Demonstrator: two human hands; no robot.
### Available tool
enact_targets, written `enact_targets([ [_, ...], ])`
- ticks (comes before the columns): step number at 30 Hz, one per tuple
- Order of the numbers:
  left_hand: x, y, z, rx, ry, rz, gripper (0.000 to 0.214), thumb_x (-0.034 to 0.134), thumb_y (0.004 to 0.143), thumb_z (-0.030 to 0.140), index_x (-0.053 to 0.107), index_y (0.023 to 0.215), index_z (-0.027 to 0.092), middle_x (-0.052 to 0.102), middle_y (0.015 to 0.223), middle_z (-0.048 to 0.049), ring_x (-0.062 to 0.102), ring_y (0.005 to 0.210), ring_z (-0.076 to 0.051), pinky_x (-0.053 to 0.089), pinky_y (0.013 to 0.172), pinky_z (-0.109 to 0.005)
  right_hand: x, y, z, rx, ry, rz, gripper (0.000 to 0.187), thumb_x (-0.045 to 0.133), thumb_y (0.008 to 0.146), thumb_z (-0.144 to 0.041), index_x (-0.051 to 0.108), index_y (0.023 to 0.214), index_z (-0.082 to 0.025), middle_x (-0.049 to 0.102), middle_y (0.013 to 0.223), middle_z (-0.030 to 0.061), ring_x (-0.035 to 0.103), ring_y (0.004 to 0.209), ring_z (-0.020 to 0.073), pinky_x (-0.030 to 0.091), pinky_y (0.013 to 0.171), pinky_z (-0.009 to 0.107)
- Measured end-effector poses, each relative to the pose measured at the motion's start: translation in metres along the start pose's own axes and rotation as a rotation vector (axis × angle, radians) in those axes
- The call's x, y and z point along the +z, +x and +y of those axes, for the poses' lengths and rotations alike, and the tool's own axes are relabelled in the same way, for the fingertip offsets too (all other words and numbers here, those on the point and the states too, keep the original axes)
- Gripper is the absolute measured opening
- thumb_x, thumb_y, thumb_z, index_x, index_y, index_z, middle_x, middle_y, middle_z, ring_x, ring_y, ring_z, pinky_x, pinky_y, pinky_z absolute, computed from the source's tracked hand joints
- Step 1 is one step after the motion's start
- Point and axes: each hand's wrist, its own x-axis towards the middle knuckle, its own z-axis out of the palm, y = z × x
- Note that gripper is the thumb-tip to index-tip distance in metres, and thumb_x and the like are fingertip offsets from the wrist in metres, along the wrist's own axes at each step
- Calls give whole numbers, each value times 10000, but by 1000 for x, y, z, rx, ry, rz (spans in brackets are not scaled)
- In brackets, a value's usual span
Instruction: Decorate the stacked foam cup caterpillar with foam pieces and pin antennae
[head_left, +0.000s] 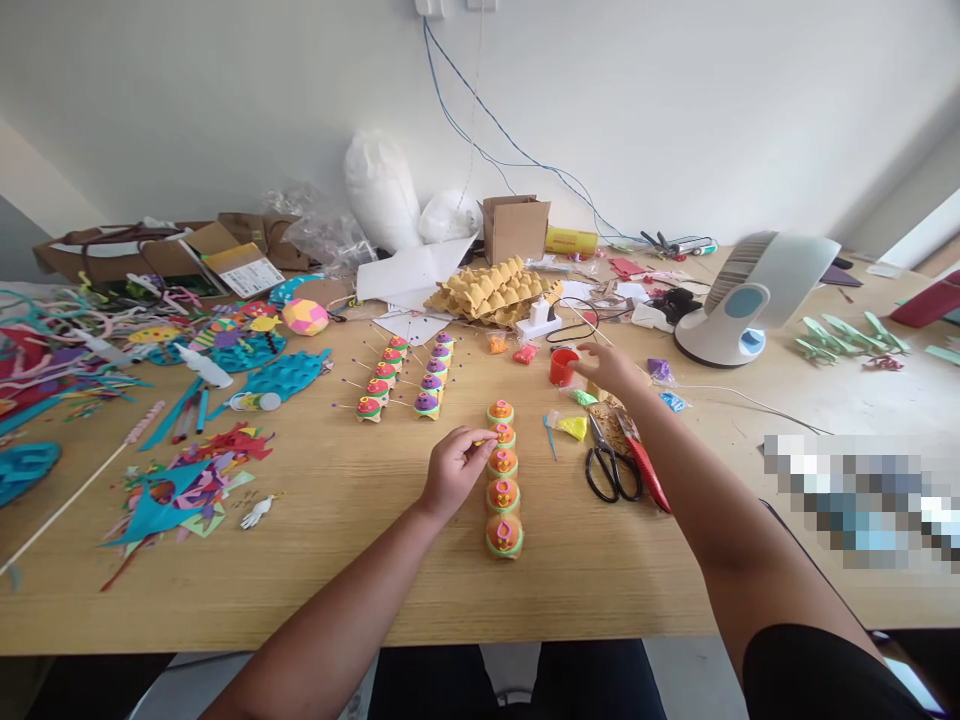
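My left hand (459, 465) is closed in a pinch beside an orange-and-green egg-carton caterpillar (504, 493). A small yellow bit shows at its fingertips, too small to name, next to the second segment from the far end. The segments stand in a line, with pink loops and little yellow features on their orange tops. Reaching farther out, my right hand (611, 372) has its fingers and thumb at the right rim of a small red cup (560, 368). Below that hand lie green clay (583, 398), yellow clay (574, 428) in a bag, and black-handled scissors (613, 475).
Two more caterpillars, one red (381, 377) and one purple (434, 377), stand left with pins sticking out. Paper scraps (180, 490) cover the left side. Yellow egg cartons (495, 290) and a white power strip (538, 326) lie behind; a white fan (750, 300) stands right. Red-handled pliers (646, 470) lie by the scissors.
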Motion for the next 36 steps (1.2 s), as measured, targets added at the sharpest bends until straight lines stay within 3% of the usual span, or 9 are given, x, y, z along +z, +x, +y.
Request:
enact_targets([
  [2, 0, 0, 0, -7, 0, 1, 140, 611, 940, 283, 725, 968, 206, 703, 857, -32, 611, 721, -128, 486, 661, -255, 8, -3, -3, -101, -107, -42, 521, 690, 782, -524, 670, 1237, -272, 717, 1154, 91, 660, 905, 263, 477, 692, 324],
  [5, 0, -1, -1, -9, -7, 3, 133, 617, 938, 280, 724, 972, 209, 704, 869, -31, 620, 744, -130, 488, 670, -254, 19, -8, -8, -202, -152, -47, 302, 626, 859, -397, 706, 1110, -250, 725, 1130, 70, 670, 943, 252, 493, 723, 323],
  [7, 0, -2, -2, -9, -9, 2, 131, 618, 938, 278, 723, 978, 210, 701, 863, -30, 618, 744, -132, 488, 675, -257, 24, -14, -12, -280, -190, -20, 223, 570, 903, -334, 715, 1038, -233, 695, 1226, 73, 664, 1006, 254, 504, 768, 335],
  [10, 0, -2, -2, -11, -11, 3, 122, 624, 935, 275, 722, 971, 211, 699, 856, -30, 615, 738, -132, 488, 677, -260, 24, -26, -15, -424, -330, 27, 227, 525, 942, -292, 713, 1043, -214, 557, 1454, 95, 622, 1135, 291, 515, 807, 372],
  [13, 1, -1, -1, -5, -12, 4, 116, 623, 935, 267, 720, 962, 210, 699, 852, -27, 611, 728, -127, 485, 671, -255, 21, -35, -13, -559, -454, 17, 229, 504, 957, -251, 710, 1044, -204, 493, 1513, 103, 568, 1213, 302, 519, 819, 377],
  [18, 0, -1, -1, 3, 0, 6, 125, 614, 940, 269, 721, 967, 210, 701, 859, -26, 607, 726, -123, 483, 671, -249, 18, -36, -6, -637, -622, -4, 322, 489, 896, -79, 685, 1133, -174, 460, 1524, 142, 538, 1199, 310, 506, 819, 389],
  [24, -1, -1, -1, 2, 8, 6, 141, 609, 943, 287, 723, 971, 210, 703, 859, -30, 610, 731, -127, 487, 667, -250, 26, -24, -18, -816, -800, -175, 379, 392, 897, -44, 709, 1074, -152, 502, 1486, 138, 580, 1001, 265, 456, 728, 369],
  [36, -1, -1, -1, 12, 14, 3, 140, 610, 942, 287, 722, 970, 208, 700, 859, -31, 604, 722, -127, 490, 674, -256, 32, 3, -20, -695, -648, -131, 461, 350, 876, -40, 692, 1183, -79, 549, 1398, 214, 555, 1047, 322, 490, 782, 453],
])
